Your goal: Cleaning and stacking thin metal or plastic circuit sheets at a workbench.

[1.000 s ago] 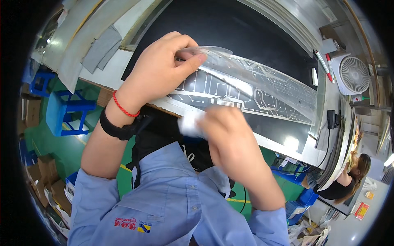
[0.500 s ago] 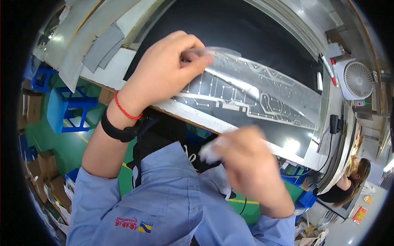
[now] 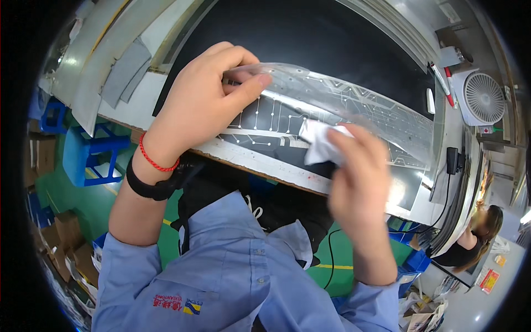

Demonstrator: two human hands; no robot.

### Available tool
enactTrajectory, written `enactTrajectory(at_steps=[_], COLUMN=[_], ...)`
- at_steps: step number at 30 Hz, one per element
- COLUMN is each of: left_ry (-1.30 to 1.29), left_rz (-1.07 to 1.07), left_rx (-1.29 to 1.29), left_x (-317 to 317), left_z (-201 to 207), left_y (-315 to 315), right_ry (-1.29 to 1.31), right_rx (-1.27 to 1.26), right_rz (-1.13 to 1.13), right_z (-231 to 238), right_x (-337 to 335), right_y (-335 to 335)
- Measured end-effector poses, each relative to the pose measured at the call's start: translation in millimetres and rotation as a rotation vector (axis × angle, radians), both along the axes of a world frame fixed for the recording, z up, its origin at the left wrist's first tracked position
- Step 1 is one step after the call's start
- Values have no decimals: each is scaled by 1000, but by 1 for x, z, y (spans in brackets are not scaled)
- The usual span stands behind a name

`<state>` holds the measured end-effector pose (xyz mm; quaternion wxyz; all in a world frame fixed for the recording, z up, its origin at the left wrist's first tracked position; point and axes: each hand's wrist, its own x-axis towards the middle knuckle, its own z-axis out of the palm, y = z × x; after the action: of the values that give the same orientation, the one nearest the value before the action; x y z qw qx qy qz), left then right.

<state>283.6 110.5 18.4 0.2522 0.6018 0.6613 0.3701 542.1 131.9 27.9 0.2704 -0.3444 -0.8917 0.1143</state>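
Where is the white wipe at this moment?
In the head view, the white wipe is right of centre, in the right hand, seen against the near side of the circuit-patterned sheet.

White-edged workbench (image 3: 265, 161), black surface (image 3: 337, 47) on top, clear circuit-patterned film (image 3: 395, 123) partly lifted, pens (image 3: 449, 88) at right

Bright, some glare — right hand (image 3: 362, 177) blurred.
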Motion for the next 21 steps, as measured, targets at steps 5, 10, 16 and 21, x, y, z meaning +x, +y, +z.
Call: enactTrajectory(at_steps=[5,10,16,21], left_ry=[-67,-72,-177,-164], left_rz=[-38,-3,26,17], left_rx=[25,-5,-2,-3], left_x=[5,1,7,6], left_z=[-5,-9,-1,-3], left_y=[4,-1,4,2], right_ry=[60,111,297,180], right_rx=[-575,-115,-413,-194], right_rz=[702,162,665,180], right_z=[-1,-15,-10,-22], right_x=[4,3,-5,-1], right_y=[-47,-5,-51,-25])
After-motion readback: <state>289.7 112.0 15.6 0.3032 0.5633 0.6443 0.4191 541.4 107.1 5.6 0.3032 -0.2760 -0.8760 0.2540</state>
